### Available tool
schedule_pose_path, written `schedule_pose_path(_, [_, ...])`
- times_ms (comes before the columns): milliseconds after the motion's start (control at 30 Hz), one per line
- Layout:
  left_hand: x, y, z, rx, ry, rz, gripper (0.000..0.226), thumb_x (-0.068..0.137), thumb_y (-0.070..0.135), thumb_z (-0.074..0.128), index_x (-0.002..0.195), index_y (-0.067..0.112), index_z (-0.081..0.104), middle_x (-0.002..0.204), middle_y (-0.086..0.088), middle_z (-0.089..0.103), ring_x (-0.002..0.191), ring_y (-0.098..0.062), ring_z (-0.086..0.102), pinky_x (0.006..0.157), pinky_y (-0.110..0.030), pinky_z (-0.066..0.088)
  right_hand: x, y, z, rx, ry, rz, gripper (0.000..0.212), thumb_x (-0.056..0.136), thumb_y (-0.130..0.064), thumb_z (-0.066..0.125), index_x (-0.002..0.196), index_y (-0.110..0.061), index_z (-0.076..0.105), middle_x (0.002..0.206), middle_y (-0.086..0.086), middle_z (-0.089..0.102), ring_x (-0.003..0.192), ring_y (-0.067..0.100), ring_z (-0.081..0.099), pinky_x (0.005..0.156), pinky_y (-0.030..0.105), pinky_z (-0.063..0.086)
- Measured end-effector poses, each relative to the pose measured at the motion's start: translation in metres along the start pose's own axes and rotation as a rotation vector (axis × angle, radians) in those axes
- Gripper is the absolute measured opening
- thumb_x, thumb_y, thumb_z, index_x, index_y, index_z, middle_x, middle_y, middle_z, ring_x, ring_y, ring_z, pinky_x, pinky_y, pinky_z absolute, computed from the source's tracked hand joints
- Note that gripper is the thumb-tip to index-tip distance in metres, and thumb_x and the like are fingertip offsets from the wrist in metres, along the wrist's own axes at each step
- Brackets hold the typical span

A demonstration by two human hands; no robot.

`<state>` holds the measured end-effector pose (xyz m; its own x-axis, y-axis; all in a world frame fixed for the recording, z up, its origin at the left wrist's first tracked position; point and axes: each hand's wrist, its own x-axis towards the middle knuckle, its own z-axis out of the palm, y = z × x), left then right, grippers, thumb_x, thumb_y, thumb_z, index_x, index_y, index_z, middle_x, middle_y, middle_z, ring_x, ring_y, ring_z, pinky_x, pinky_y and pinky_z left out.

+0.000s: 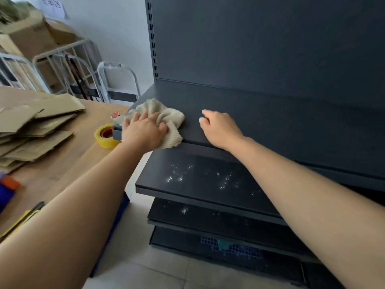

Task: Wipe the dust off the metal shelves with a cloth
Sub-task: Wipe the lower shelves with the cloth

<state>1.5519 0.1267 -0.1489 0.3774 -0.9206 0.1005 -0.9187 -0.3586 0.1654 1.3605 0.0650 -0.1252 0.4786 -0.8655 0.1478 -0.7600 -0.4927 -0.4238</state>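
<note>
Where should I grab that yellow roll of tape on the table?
Probably from above. The tape roll lies flat on the table with its hole facing up, so pinch the ring's wall, thumb in the hole and fingers outside. Take the side away from the left hand, which crowds it.

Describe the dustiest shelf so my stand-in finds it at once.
Start at the dark metal shelving unit on the right. Just under its top shelf, where the left hand presses the beige cloth, sits the second shelf. It alone carries a thick scatter of white specks; the shelf below shows only a few.
</note>
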Motion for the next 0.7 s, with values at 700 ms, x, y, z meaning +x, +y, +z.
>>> schedule_pose_path(700, [-0.076,0.162,0.037,-0.083,0.141,0.240,0.059,0.078,0.045,0.021,0.128,0.027,0.048,0.138,-0.002,0.047,0.132,-0.023,0.034,0.109,-0.050,0.019,-0.105,0.119,-0.076,-0.214,0.049,-0.003,0.046,0.103,-0.021,0.028,0.147,-0.011,0.026,0.109,0.013,0.063,0.095,0.031,0.057,0.074,0.036,0.045])
